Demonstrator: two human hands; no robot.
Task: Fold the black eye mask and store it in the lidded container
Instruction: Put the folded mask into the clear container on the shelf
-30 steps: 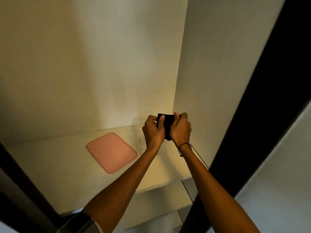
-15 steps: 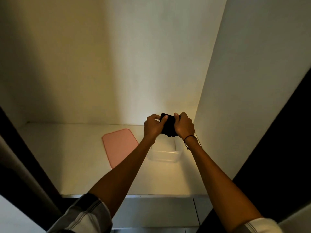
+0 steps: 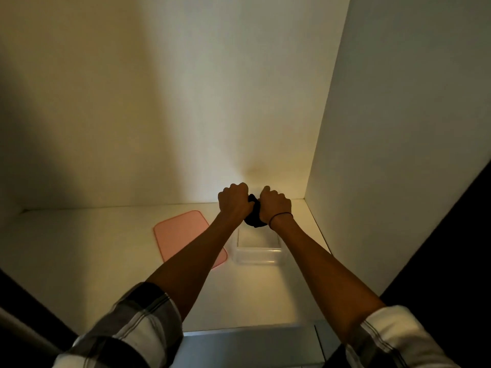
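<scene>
The black eye mask [image 3: 253, 220] is bunched between my two hands, mostly hidden by them. My left hand [image 3: 235, 201] and my right hand [image 3: 275, 205] are both closed on it, knuckles up. They hold it over the far end of a clear lidless container [image 3: 256, 254] that stands on the white shelf. The pink lid [image 3: 183, 233] lies flat on the shelf just left of the container, partly covered by my left forearm.
The white shelf [image 3: 79, 248] sits inside a cabinet with a back wall [image 3: 186, 102] and a right side wall [image 3: 385, 128] close to the container. A dark door edge [image 3: 451, 248] runs along the right.
Both hands have lowered the mask toward the container and turned knuckles up, squeezing it smaller. The view has shifted so the container and lid lie more centred.
</scene>
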